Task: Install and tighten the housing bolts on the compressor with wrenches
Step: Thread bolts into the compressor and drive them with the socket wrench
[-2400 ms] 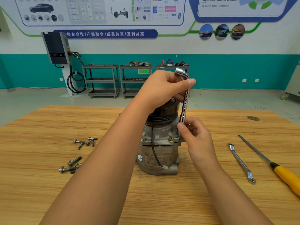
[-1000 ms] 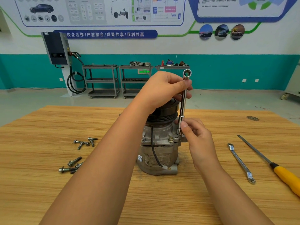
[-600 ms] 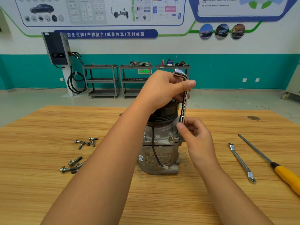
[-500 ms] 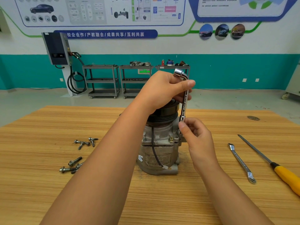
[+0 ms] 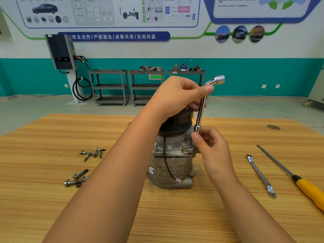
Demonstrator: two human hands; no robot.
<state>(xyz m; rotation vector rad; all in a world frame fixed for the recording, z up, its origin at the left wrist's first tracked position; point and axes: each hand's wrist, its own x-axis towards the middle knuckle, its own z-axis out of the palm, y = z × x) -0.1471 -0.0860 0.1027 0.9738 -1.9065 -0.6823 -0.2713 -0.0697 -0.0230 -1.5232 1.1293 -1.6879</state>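
A grey compressor [image 5: 172,165] with a black pulley on top stands upright in the middle of the wooden table [image 5: 52,199]. A chrome L-shaped socket wrench [image 5: 200,111] stands nearly upright at the compressor's right shoulder, its bent head [image 5: 217,80] pointing right. My left hand [image 5: 177,97] pinches the wrench near its top. My right hand [image 5: 213,146] holds the wrench's lower end against the housing flange; the socket tip and the bolt under it are hidden by my fingers. A fitted bolt head [image 5: 184,149] shows on the flange.
Several loose bolts lie left of the compressor, one cluster [image 5: 92,153] farther back and another [image 5: 76,178] nearer. A flat box wrench [image 5: 261,176] and a yellow-handled screwdriver [image 5: 305,188] lie to the right. Metal shelf carts [image 5: 145,86] stand by the far wall.
The wrench has turned about its upright shaft: its bent head pointed left half a second ago and now points right. Both hands stay in place on it.
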